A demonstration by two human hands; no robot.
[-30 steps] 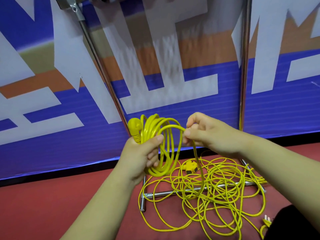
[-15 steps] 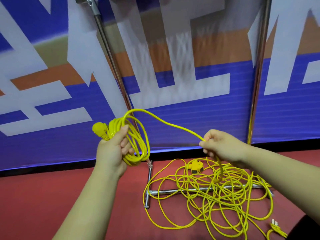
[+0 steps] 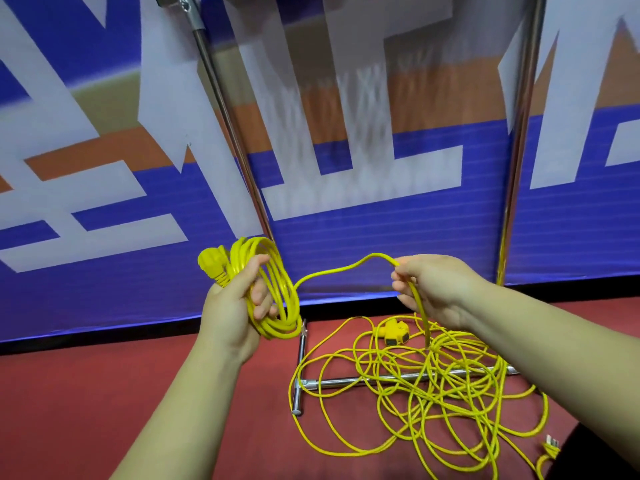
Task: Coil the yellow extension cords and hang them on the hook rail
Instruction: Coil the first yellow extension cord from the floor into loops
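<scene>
— Red floor [image 3: 104, 393] underfoot, and a blue, white and orange banner [image 3: 363, 233] along the back. What do the hands have?

— The left hand [image 3: 232, 306] holds a coil [image 3: 282, 299] of yellow cord. Its fingers are curled through the loops, with the thumb up over the top. A yellow plug [image 3: 212, 265] sticks out just above that grip, on its outer side.

— And the other one?

— The right hand [image 3: 440, 292] pinches a single strand [image 3: 332, 271] of the same cord between thumb and fingers, a narrow grip. One way, the strand arches across to the coil in the left grip. The other way, it drops straight down from the right grip to the floor.

— Where is the rest of the cord?

— A loose pile [image 3: 429, 393] lies tangled on the floor, below the right grip and under that forearm. A yellow socket block [image 3: 394, 332] sits at the pile's far edge, below the right grip and a little towards the left one.

— Any stand?

— A slanted pole [image 3: 228, 133] of shiny metal rises behind the left grip. An upright pole [image 3: 519, 150] stands beyond the right wrist. A metal foot bar [image 3: 346, 380] lies on the floor with loops of the pile draped over it. Another small plug [image 3: 551, 445] shows far below the right grip, too small to make out further.
</scene>
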